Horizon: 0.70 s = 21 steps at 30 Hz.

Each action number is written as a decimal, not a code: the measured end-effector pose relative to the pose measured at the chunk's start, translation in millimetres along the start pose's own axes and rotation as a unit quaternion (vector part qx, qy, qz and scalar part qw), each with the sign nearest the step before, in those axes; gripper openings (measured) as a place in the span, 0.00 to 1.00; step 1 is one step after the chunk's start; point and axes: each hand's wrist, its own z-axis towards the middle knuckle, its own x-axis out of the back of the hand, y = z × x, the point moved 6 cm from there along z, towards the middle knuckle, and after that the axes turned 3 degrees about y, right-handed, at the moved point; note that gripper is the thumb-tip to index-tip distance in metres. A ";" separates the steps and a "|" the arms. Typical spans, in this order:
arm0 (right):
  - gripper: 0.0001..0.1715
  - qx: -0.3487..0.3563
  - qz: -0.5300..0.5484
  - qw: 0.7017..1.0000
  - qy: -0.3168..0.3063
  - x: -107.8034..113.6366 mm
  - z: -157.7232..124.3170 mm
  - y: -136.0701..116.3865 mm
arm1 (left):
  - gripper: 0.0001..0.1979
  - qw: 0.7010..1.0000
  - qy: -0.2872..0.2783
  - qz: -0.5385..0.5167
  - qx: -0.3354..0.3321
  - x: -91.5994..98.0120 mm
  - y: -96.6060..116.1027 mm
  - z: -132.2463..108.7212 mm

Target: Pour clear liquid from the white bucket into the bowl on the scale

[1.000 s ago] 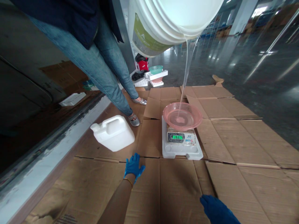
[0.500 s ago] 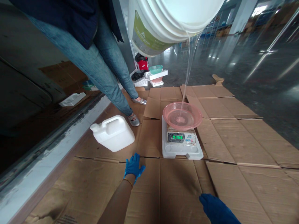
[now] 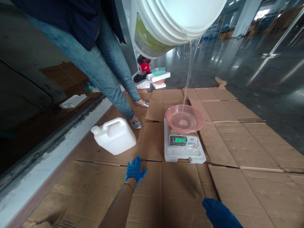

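Head view: scale [image 3: 184,141], green digits [image 3: 180,140] "95", then blur

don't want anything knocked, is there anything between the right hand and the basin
Partly: the front of the white tray and the scale lie between the right hand and the pink basin, below the basin's rim. Nearer the hand, only cardboard shows.

Pink translucent basin [image 3: 187,130] sits upright on the scale [image 3: 183,141], whose display [image 3: 180,140] is lit green. White bucket [image 3: 158,28], tilted above the scale, pours clear liquid [image 3: 189,68] into basin.
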 end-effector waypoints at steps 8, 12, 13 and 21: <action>0.29 -0.035 0.056 0.997 0.030 -34.2 -36.1 2.2 | 0.42 1.000 0.000 0.001 0.002 -1.0 0.0 1.2; 0.29 -0.034 0.068 0.997 0.025 -36.1 -41.3 3.9 | 0.42 1.000 0.000 0.003 0.002 1.2 1.0 0.0; 0.30 -0.035 0.070 0.997 0.023 -36.2 -42.4 4.2 | 0.42 1.000 -0.001 0.003 0.002 1.8 1.3 -0.6; 0.30 -0.040 0.077 0.996 0.019 -47.7 -51.8 1.8 | 0.42 1.000 -0.011 0.000 0.004 4.7 3.0 -4.5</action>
